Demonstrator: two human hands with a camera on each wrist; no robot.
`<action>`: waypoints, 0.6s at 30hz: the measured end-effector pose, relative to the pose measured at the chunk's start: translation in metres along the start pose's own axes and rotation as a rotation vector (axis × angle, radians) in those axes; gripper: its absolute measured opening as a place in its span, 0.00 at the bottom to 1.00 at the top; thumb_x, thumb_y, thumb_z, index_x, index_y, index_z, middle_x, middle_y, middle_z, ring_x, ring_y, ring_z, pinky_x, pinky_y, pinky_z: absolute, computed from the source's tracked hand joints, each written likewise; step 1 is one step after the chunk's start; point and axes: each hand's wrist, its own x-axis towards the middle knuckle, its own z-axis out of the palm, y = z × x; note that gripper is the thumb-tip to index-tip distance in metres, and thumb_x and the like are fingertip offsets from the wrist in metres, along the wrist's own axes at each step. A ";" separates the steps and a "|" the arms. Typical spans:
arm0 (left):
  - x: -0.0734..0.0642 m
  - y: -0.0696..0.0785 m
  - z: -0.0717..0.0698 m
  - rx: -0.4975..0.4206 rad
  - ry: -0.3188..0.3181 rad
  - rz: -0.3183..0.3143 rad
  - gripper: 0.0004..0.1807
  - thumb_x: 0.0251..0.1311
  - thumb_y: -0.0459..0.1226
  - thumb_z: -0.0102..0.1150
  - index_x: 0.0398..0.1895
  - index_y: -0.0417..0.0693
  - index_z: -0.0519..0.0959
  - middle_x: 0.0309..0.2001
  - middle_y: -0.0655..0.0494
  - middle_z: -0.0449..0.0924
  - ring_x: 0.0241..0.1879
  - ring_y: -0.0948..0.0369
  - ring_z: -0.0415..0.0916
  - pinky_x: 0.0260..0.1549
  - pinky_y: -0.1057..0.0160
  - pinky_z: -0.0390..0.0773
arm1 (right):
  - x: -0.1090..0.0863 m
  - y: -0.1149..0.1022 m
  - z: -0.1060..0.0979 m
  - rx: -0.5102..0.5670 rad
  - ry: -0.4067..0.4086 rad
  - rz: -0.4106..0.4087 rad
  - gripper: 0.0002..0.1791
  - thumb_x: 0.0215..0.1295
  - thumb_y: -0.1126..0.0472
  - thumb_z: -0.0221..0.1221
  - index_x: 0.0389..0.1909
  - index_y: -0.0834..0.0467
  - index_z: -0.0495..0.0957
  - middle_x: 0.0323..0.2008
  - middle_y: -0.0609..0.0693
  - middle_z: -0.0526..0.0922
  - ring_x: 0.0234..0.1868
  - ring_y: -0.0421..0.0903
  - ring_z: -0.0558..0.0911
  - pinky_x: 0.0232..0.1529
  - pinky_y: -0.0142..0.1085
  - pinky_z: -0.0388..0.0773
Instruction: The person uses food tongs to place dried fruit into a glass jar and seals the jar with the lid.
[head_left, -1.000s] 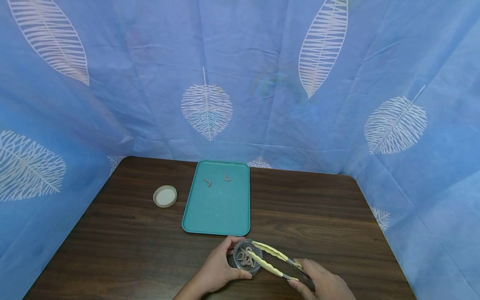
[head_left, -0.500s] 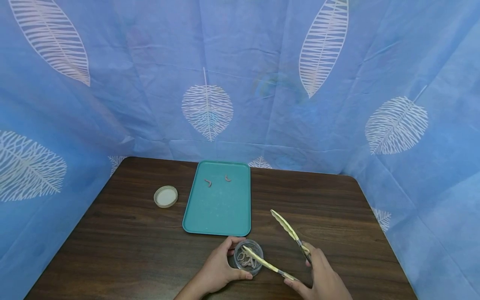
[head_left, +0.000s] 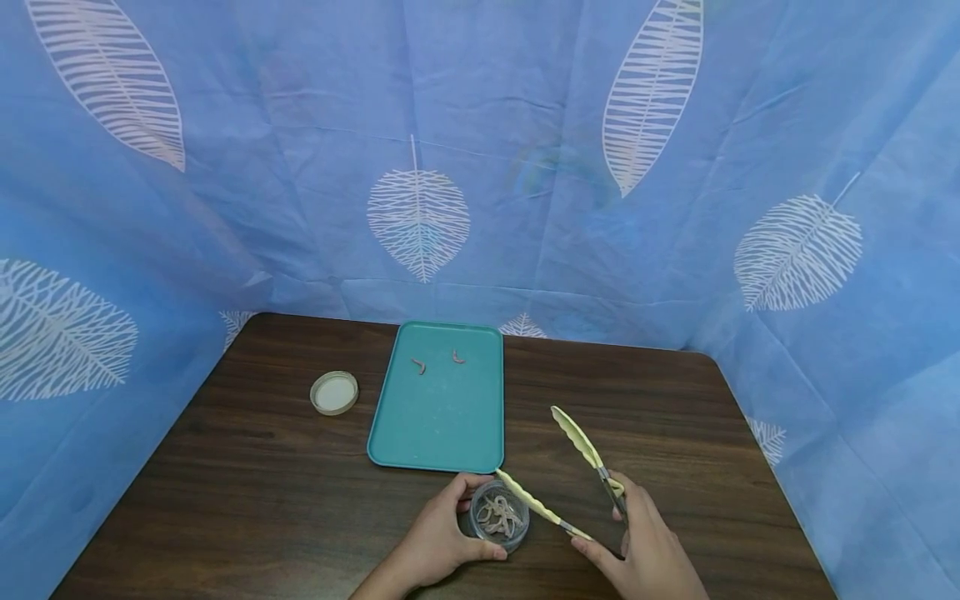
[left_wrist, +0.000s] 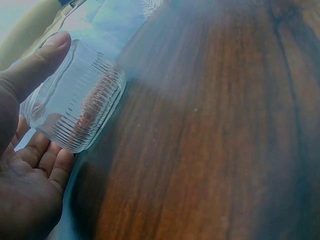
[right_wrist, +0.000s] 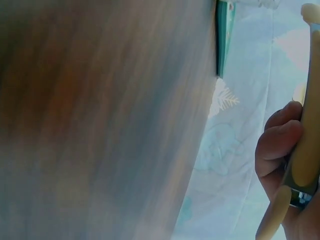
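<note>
My left hand (head_left: 435,533) grips a clear jar (left_wrist: 75,97), thumb on one side and fingers on the other; the left wrist view shows its ribbed wall. Inside lie several pale, curled, worm-like pieces (head_left: 498,515). To the right, my right hand (head_left: 648,546) holds yellow-tipped tongs (head_left: 536,505), whose arms are spread wide with nothing between them. The nearer arm's tip ends close to the jar's far rim, while the other points out over the table. In the right wrist view, curled fingers (right_wrist: 280,142) wrap the tongs' handle.
Beyond the jar lies a teal tray (head_left: 438,425) with two small pinkish curled pieces (head_left: 420,367) near its far end. A round lid (head_left: 334,393) rests left of the tray on the dark wooden table (head_left: 262,500). Blue leaf-patterned cloth (head_left: 510,233) hangs behind and at both sides.
The tongs' arms have spread apart and come out of the jar, first the far one, then the near one. The left hand and jar have stayed in place.
</note>
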 end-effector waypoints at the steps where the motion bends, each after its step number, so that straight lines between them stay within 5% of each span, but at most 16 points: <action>1: 0.000 0.000 0.000 -0.002 -0.001 0.000 0.46 0.49 0.45 0.89 0.72 0.58 0.74 0.66 0.57 0.82 0.63 0.55 0.80 0.63 0.64 0.78 | 0.001 0.001 -0.002 -0.008 0.000 0.006 0.58 0.62 0.33 0.75 0.81 0.59 0.59 0.53 0.56 0.79 0.27 0.35 0.71 0.26 0.30 0.70; 8: 0.000 0.001 -0.001 0.000 0.000 0.005 0.46 0.49 0.45 0.89 0.72 0.59 0.74 0.65 0.57 0.83 0.63 0.54 0.79 0.63 0.64 0.78 | 0.014 0.006 -0.009 -0.031 -0.032 0.011 0.62 0.62 0.26 0.70 0.83 0.59 0.54 0.61 0.61 0.78 0.32 0.40 0.75 0.29 0.34 0.72; 18: 0.000 0.002 0.000 0.008 0.004 0.010 0.47 0.48 0.46 0.89 0.72 0.55 0.74 0.66 0.59 0.82 0.64 0.56 0.79 0.64 0.64 0.78 | 0.033 0.002 0.005 -0.026 0.015 -0.073 0.63 0.60 0.26 0.72 0.83 0.59 0.56 0.67 0.62 0.77 0.57 0.56 0.87 0.42 0.51 0.86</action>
